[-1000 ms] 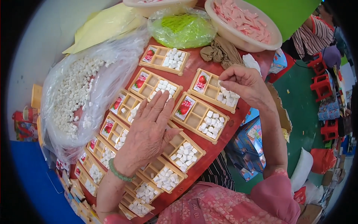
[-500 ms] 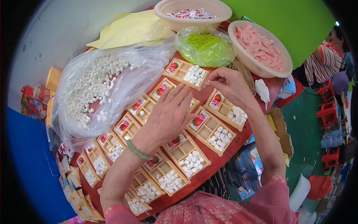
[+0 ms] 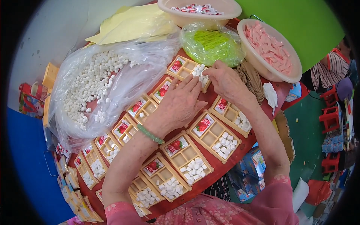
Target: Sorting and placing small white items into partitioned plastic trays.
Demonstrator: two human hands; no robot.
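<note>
Tan compartment trays (image 3: 213,132) stand in two rows on the red table. Each visible tray has a strawberry-printed packet (image 3: 204,124) in one compartment and small white cubes (image 3: 226,145) in a larger one. My left hand (image 3: 180,103), a green bead bracelet (image 3: 150,134) at its wrist, hovers palm down over the far row. Its fingers are stretched, their tips beside the cubes of the farthest tray (image 3: 183,73). At that same tray my right hand (image 3: 229,83) has thumb and fingers pinched together over the cubes. Whatever the pinch holds cannot be made out.
A clear plastic bag (image 3: 129,88) full of white cubes lies at the left. Behind the trays are a bag of bright green strips (image 3: 212,45), a basin of packets (image 3: 187,18) and a basin of pink pieces (image 3: 249,56). Cardboard boxes (image 3: 251,165) stand below the right edge.
My right hand has moved slightly up and left, onto the farthest tray's cubes. My left hand has shifted a little right and nearer. The whole view has shifted slightly.
</note>
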